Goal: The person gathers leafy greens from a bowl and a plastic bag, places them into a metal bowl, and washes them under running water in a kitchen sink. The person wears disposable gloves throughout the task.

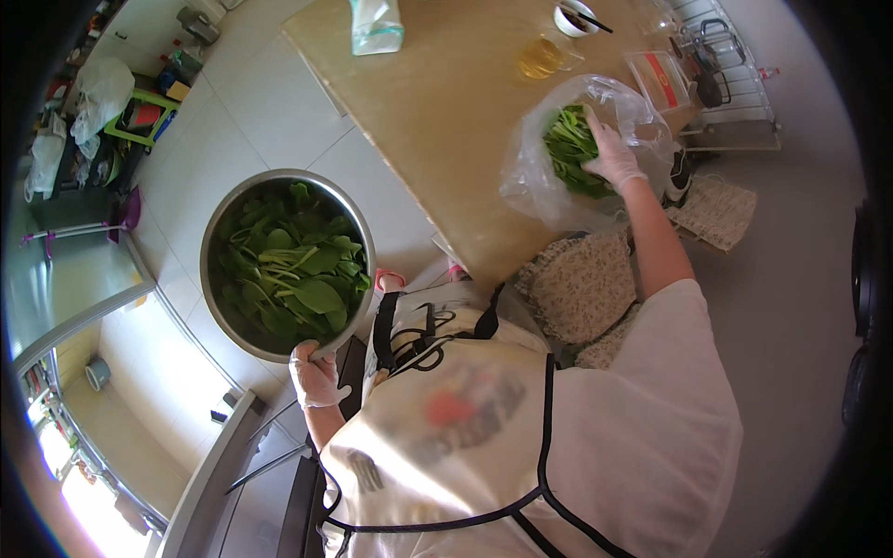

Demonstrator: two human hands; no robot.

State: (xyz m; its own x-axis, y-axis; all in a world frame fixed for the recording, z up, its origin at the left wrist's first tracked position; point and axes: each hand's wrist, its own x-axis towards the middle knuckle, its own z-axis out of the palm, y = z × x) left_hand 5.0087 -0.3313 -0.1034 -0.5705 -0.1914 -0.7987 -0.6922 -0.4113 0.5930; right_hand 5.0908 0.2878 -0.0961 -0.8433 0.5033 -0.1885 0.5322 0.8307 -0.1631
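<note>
My left hand, in a clear thin glove, grips the near rim of a steel basin. Leafy greens with pale stems lie inside that basin, which is held beside the table over the tiled floor. On the right, my right hand, gloved as well, reaches into an open clear plastic bag on the table. Its fingers rest on a bunch of the same greens in the bag; whether they are closed around any leaves is hidden.
The brown-covered table bears a jug of yellow liquid, a white bowl with chopsticks, a plastic packet and a clear box with a red band. A chair with a floral cushion stands against the near right edge.
</note>
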